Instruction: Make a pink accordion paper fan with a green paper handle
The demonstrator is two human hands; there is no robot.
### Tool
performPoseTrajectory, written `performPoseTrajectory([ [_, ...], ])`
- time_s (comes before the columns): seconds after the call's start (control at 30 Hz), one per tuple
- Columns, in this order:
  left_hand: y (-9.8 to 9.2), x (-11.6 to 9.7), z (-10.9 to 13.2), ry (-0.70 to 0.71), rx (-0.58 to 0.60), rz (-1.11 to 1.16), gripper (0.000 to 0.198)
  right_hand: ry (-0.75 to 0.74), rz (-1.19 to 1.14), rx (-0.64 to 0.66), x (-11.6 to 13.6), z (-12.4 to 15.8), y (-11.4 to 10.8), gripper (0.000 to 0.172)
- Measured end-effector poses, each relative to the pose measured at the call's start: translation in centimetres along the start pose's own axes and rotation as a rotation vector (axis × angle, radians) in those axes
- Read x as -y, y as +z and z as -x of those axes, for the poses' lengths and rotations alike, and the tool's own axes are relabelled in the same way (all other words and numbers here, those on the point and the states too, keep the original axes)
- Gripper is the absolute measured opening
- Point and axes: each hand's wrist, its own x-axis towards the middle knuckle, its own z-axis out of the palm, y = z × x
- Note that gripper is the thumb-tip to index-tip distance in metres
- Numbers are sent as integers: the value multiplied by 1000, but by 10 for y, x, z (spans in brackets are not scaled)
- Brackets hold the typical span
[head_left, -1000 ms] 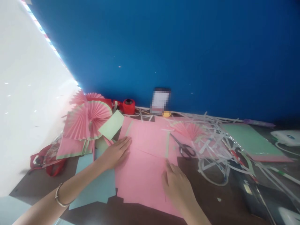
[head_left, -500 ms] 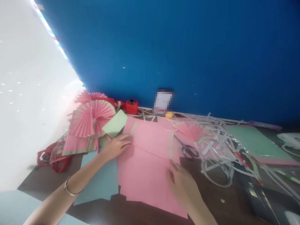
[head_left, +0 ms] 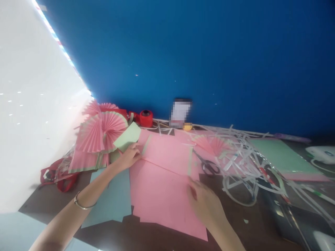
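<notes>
A large pink paper sheet [head_left: 162,195] lies on the dark table in front of me, with a second pink sheet [head_left: 167,153] behind it. My left hand [head_left: 129,157], a bangle on its wrist, has its fingers curled at the far left corner of the pink paper, beside a pale green card [head_left: 128,136]. My right hand [head_left: 205,202] rests on the near sheet's right edge with fingers bent onto the paper. Whether either hand pinches the paper is blurred.
Pink pleated paper fans [head_left: 102,132] are stacked at the back left. A blue-grey sheet [head_left: 112,202] lies left of the pink one. Scissors [head_left: 208,165] lie right of the paper, next to a tangle of white strips [head_left: 240,157]. A red tape roll [head_left: 146,118] stands by the blue wall.
My left hand has slid back toward the far left corner of the pink paper and curled its fingers. My right hand has shifted slightly along the right edge.
</notes>
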Motion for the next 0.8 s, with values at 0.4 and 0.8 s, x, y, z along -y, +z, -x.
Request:
performPoseTrajectory([
  [0.4, 6, -2, -3, 37, 62, -234, 32, 33, 25, 61, 5, -2, -6, 38],
  [0.8, 2, -7, 2, -83, -78, -117, 33, 43, 76, 126, 8, -2, -10, 36],
])
